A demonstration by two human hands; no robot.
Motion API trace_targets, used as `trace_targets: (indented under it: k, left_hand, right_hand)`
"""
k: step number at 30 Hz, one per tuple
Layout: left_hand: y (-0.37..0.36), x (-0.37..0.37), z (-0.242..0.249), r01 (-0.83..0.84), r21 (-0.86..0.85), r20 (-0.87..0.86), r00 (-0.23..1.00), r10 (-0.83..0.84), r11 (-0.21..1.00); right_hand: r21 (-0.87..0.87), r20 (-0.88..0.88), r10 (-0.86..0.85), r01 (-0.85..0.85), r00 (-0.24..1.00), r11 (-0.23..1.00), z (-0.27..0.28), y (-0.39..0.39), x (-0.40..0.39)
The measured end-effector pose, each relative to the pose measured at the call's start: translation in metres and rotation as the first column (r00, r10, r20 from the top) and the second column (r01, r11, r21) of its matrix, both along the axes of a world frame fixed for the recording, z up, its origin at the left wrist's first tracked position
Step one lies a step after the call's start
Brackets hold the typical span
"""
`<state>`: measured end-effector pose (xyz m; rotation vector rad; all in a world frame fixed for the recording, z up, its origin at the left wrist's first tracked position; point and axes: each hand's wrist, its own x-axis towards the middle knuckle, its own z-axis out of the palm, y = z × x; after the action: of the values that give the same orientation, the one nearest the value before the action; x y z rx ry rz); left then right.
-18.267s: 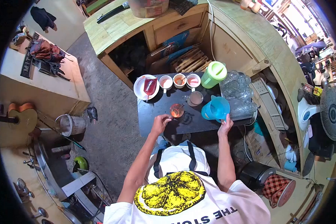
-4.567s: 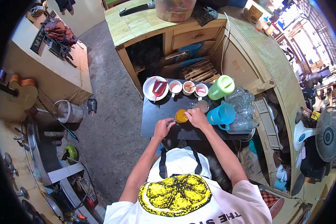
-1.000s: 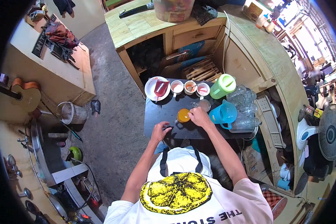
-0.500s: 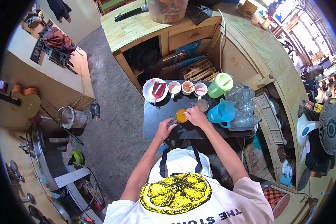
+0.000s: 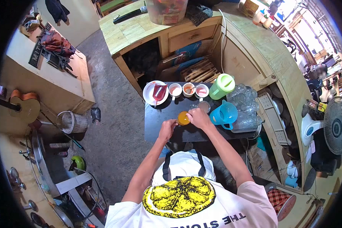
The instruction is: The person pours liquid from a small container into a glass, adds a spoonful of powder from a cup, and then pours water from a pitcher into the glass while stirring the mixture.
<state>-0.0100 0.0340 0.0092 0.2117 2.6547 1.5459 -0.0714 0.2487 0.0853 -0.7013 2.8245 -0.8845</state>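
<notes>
A glass mug of orange drink (image 5: pixel 183 118) stands near the front of the dark table (image 5: pixel 155 127). At its left side my left hand (image 5: pixel 167 130) is closed on the mug's handle. My right hand (image 5: pixel 198 117) is closed at the mug's right rim; what its fingers pinch is hidden. Just behind that hand is another glass with a greyish content (image 5: pixel 204 106). To the right stands a blue pitcher (image 5: pixel 225 114). Along the back sit a white plate with a red packet (image 5: pixel 159 92), several white cups (image 5: pixel 175 90) and a lidded green pitcher (image 5: pixel 222 86).
Several upturned clear glasses (image 5: pixel 244 100) crowd a tray at the table's right end. A wooden counter (image 5: pixel 250 57) curves around the back and right. A white fan (image 5: pixel 332 127) stands far right, a bucket (image 5: pixel 73 122) on the floor at left.
My left hand's fingers and thumb have closed together at the mug's handle. My right hand stays at the rim. The whole view has shifted slightly.
</notes>
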Motion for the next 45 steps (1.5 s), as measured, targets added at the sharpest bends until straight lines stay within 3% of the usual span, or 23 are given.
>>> trace_targets:
  k: [2,5,8,11,14,17,20,23,26,29,32,35,38,41,45]
  left_hand:
    - [-0.001,-0.003,-0.004,-0.006,-0.001,-0.006,1.0,0.006,1.0]
    - [-0.001,-0.01,-0.009,0.002,-0.008,0.008,1.0,-0.002,1.0]
    - [-0.002,-0.013,-0.017,0.005,0.018,0.016,1.0,-0.005,1.0]
    - [-0.003,-0.016,-0.018,0.018,-0.004,-0.044,0.999,-0.018,1.0]
    - [-0.003,-0.015,-0.011,0.004,-0.014,-0.038,0.999,-0.004,1.0]
    - [-0.001,-0.014,-0.011,-0.025,0.001,-0.017,1.0,0.025,1.0]
    - [0.0,-0.012,-0.013,-0.055,0.017,-0.026,0.998,0.055,0.998]
    - [0.0,-0.013,-0.013,-0.057,0.013,-0.031,0.998,0.058,0.998]
    - [0.001,-0.012,-0.012,-0.074,0.025,-0.03,0.997,0.075,0.997]
    - [0.002,-0.011,-0.008,-0.087,0.044,-0.018,0.996,0.088,0.995]
    - [0.002,-0.012,-0.002,-0.079,0.03,0.017,0.997,0.079,0.996]
    - [0.001,-0.011,-0.007,-0.081,0.018,0.011,0.997,0.081,0.997]
    - [0.002,-0.011,-0.013,-0.076,0.035,-0.053,0.996,0.078,0.996]
    - [0.001,-0.01,-0.01,-0.073,0.028,-0.033,0.997,0.074,0.997]
    - [0.002,-0.008,-0.006,-0.077,0.022,-0.011,0.997,0.077,0.997]
  right_hand:
    - [0.013,-0.086,-0.017,0.018,0.996,1.0,0.002,0.003,-0.001]
    - [0.03,-0.061,0.036,-0.034,0.998,0.999,0.009,0.01,-0.002]
    - [0.116,0.084,0.115,-0.125,0.99,0.985,0.012,0.009,-0.002]
    - [-0.052,0.091,0.082,-0.077,0.992,0.996,0.006,0.005,0.0]
    - [-0.016,-0.045,-0.021,0.021,0.999,1.0,0.001,0.001,0.001]
    - [0.133,0.086,-0.098,0.086,0.991,0.987,0.011,0.0,0.006]
    - [0.022,0.156,-0.04,0.037,0.987,0.999,0.01,-0.001,0.009]
    - [0.012,0.097,-0.13,0.129,0.987,0.992,0.009,-0.005,0.009]
    - [0.101,0.078,-0.123,0.115,0.989,0.988,0.02,-0.004,0.01]
    - [0.053,0.147,-0.009,0.002,0.989,0.999,0.012,0.001,0.008]
    - [-0.016,0.084,-0.091,0.092,0.992,0.996,0.01,-0.002,0.009]
    - [0.102,0.063,-0.114,0.107,0.991,0.989,0.019,-0.003,0.009]
    - [0.082,0.152,-0.041,0.029,0.987,0.996,0.015,0.0,0.01]
    - [0.008,0.194,-0.068,0.068,0.979,0.998,0.012,-0.003,0.01]
    - [0.086,0.103,-0.141,0.132,0.985,0.987,0.019,-0.006,0.011]
